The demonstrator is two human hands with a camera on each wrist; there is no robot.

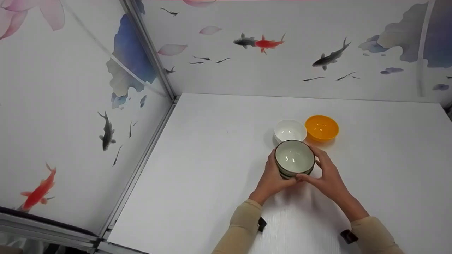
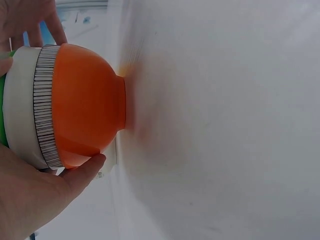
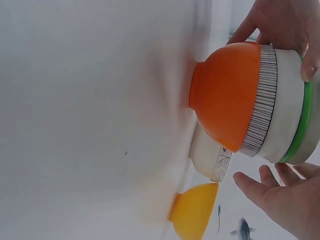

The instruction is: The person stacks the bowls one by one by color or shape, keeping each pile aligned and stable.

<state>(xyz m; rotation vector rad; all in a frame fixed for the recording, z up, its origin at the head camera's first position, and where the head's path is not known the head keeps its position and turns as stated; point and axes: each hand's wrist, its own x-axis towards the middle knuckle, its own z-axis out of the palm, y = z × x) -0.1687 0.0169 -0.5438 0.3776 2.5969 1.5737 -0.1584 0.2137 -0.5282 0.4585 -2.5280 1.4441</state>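
Observation:
Both hands hold one upright stack of nested bowls. Its lowest bowl is orange (image 2: pixel 87 105); above it come a white bowl with a black-lined band (image 3: pixel 267 95), a green rim (image 3: pixel 301 125) and a pale green bowl (image 1: pixel 294 157) on top. My left hand (image 1: pixel 273 180) grips the left side, its thumb low against the orange bowl. On the right, my right hand (image 1: pixel 330 178) has its thumb at the near rim and its fingers round the side. The stack's foot is close to the tabletop; I cannot tell whether it touches.
Just beyond the stack stands a white bowl (image 1: pixel 290 128), with a yellow-orange bowl (image 1: pixel 322 127) next to it on the right. The white table (image 1: pixel 197 169) meets printed panels (image 1: pixel 247 77) at the back and left, with a metal rail (image 1: pixel 141 162) along the left edge.

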